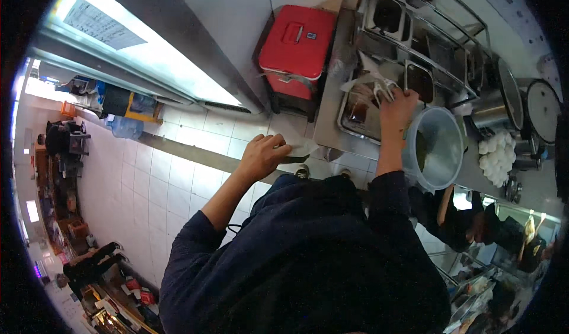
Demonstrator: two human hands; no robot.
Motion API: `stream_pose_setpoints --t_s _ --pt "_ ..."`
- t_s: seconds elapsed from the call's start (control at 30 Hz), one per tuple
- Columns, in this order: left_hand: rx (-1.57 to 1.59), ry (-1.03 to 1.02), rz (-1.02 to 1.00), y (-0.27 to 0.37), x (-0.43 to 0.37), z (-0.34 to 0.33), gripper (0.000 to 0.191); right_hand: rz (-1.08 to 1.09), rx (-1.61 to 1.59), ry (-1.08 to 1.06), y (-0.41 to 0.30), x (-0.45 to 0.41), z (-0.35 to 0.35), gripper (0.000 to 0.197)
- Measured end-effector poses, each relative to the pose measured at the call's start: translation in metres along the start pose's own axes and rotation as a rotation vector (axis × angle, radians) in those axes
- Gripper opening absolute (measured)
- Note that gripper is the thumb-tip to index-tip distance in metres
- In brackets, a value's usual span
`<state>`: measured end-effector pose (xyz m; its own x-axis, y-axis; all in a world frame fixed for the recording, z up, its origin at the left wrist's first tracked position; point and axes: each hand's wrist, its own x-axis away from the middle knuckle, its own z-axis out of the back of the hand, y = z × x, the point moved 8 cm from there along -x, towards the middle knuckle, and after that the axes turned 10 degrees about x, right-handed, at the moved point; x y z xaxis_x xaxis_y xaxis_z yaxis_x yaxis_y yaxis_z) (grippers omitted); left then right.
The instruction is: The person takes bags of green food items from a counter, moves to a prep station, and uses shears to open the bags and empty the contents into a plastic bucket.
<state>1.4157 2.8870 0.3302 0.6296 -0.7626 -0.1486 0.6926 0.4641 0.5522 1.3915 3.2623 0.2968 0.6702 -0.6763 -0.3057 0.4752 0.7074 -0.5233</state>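
Observation:
My left hand is closed on a thin, flat item, pale on top and dark along its lower edge; I cannot tell what it is. Over a metal tray on the counter, my right hand grips metal tongs. The tongs' far end meets clear plastic film and some pale material at the tray; the exact contact is unclear. Brown liquid or sauce shows in the tray. Close beside my right wrist stands a translucent plastic tub with something green inside.
A red cooler box stands beyond the counter's left end. A metal rack with steel containers runs behind the tray. White eggs and large steel pots are at the right. Another person is at lower right. A glass-door fridge stands at upper left.

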Motion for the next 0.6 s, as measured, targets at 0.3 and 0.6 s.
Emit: stream_pose_setpoints --t_s 0.3,0.6 --pt "-0.030 0.055 -0.498 0.057 -0.099 -0.017 0.019 -0.071 -0.363 -0.269 -0.012 0.005 0.017 0.034" --pt "0.120 -0.187 -0.580 0.068 -0.153 -0.057 0.023 0.237 -0.456 -0.576 -0.030 0.057 0.165 0.029"
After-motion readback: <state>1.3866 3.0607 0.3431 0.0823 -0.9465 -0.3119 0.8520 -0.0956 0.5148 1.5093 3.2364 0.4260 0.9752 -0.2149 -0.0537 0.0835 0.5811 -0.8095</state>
